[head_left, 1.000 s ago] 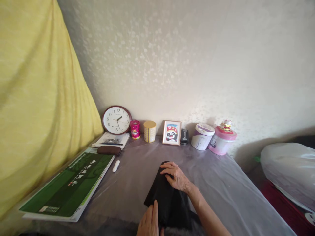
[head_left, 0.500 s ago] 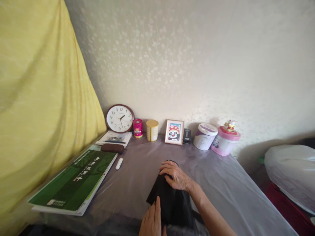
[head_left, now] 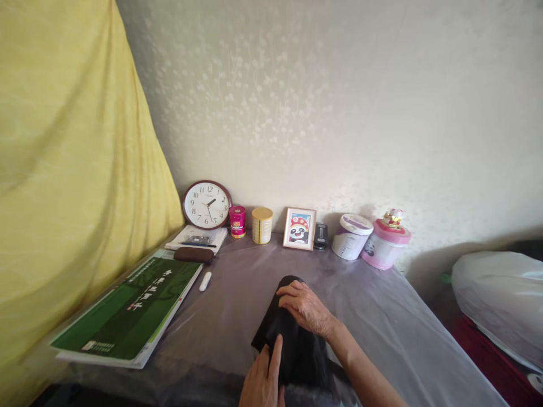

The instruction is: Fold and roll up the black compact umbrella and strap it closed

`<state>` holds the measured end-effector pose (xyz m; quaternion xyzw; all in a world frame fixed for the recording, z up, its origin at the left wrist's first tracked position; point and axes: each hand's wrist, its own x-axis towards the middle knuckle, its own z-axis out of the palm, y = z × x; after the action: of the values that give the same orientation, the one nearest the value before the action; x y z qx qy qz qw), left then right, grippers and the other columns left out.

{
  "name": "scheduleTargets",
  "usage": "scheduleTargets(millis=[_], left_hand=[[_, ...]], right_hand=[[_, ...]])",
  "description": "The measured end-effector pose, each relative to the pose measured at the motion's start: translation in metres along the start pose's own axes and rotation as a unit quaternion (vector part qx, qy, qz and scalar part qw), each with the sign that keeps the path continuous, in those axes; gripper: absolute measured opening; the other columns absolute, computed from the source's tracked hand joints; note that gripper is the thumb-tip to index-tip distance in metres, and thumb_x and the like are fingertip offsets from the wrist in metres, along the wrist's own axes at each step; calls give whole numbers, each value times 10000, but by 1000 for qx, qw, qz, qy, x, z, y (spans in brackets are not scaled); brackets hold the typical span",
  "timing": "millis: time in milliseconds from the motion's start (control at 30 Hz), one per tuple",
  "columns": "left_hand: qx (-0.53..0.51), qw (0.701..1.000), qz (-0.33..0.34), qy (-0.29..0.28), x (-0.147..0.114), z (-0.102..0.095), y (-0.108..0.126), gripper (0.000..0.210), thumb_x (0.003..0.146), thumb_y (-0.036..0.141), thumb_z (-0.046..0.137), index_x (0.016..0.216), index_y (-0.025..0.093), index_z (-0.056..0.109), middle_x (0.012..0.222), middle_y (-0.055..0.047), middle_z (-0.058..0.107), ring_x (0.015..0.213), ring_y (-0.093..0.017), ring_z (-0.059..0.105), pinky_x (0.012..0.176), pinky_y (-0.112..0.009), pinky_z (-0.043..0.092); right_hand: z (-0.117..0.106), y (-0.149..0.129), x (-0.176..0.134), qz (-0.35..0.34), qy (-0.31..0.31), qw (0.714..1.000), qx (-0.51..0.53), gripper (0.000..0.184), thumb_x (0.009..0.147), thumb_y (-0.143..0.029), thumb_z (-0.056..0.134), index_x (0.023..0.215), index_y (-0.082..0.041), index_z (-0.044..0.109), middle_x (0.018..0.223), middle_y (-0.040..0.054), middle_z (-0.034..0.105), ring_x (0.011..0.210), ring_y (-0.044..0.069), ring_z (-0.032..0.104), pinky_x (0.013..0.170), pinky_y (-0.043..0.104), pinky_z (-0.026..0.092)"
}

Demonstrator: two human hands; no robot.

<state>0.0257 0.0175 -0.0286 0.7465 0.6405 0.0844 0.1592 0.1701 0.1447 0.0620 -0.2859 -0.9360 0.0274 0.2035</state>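
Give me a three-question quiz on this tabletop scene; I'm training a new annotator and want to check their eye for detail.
1. True or false: both hands rest on the black cloth.
2. Which stands directly right of the wall clock? A) pink tin B) photo frame C) white tub
3. What lies between the green book and the black cloth?

Key:
1. True: the right hand lies on its far end, the left hand on its near part.
2. A, the pink tin.
3. A small white stick-shaped object.
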Motion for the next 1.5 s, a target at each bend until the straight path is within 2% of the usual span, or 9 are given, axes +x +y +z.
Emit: scheduleTargets(millis=[300, 567, 733, 867, 967, 1133, 1267, 1400, 1500], left_hand=[[69, 996, 11, 49, 0, 2, 2, 863, 618, -17, 400, 1360, 364, 177, 1184, -72, 546, 986, -205, 566, 882, -314, 427], [21, 998, -8, 55, 3, 4, 1, 776, 634, 47, 415, 1364, 251, 249, 1149, -81, 559, 982, -215, 538, 908, -326, 400], [13, 998, -23, 64, 5, 10, -1, 725, 646, 68, 431, 1349, 194, 306, 1166, -91, 567, 1013, -220, 529, 924, -316, 387], [-1, 997, -21, 73, 6, 16, -4, 703, 647, 80, 436, 1337, 172, 338, 1195, -97, 560, 1041, -223, 521, 939, -314, 380], [-7, 997, -25, 70, 6, 18, -4, 711, 643, 90, 426, 1345, 142, 323, 1216, -101, 554, 1059, -223, 516, 950, -318, 373], [-7, 998, -38, 39, 5, 10, -2, 721, 643, 97, 400, 1355, 93, 284, 1245, -116, 537, 1103, -221, 498, 969, -319, 358], [7, 999, -44, 18, 4, 2, 0, 726, 655, 109, 408, 1362, 66, 247, 1284, -129, 503, 1147, -223, 472, 994, -312, 334], [18, 999, -48, 19, 3, 2, 0, 721, 663, 108, 425, 1361, 69, 252, 1308, -133, 481, 1183, -232, 449, 1004, -316, 325], [7, 998, -49, 39, 4, 6, -1, 693, 674, 144, 452, 1348, 83, 304, 1305, -132, 488, 1176, -241, 458, 997, -320, 336]], right_hand=[[32, -1, 8, 15, 11, 999, 42, 282, 915, -173, 333, 913, -212, 612, 967, 43, 574, 851, 122, 568, 759, 222, 469], [50, 3, 3, 34, 34, 998, 37, 226, 903, -216, 404, 889, -226, 629, 945, 44, 584, 876, 142, 563, 791, 269, 468], [43, -21, -13, 68, 76, 992, 72, 221, 907, -223, 400, 990, -215, 604, 992, 57, 610, 940, 153, 569, 871, 310, 455], [40, -31, -33, 57, 106, 990, 78, 236, 893, -204, 430, 1050, -239, 604, 1033, 41, 654, 1039, 167, 563, 981, 379, 395], [47, -15, -36, 54, 98, 992, 56, 274, 895, -230, 434, 1124, -244, 585, 1119, 52, 643, 1154, 193, 507, 1028, 453, 337], [62, 36, -19, 110, 96, 989, 29, 307, 926, -257, 367, 1144, -240, 583, 1172, 59, 622, 1202, 202, 470, 1029, 499, 315], [61, 61, -10, 178, 133, 975, 9, 306, 919, -273, 375, 1108, -205, 605, 1172, 86, 618, 1160, 232, 511, 986, 501, 374], [53, 44, -22, 228, 237, 944, 13, 297, 915, -268, 382, 1100, -186, 599, 1129, 109, 630, 1066, 215, 568, 943, 448, 430], [55, 16, -35, 180, 220, 958, 39, 263, 906, -238, 410, 1081, -216, 606, 1109, 78, 639, 1103, 196, 537, 959, 412, 425]])
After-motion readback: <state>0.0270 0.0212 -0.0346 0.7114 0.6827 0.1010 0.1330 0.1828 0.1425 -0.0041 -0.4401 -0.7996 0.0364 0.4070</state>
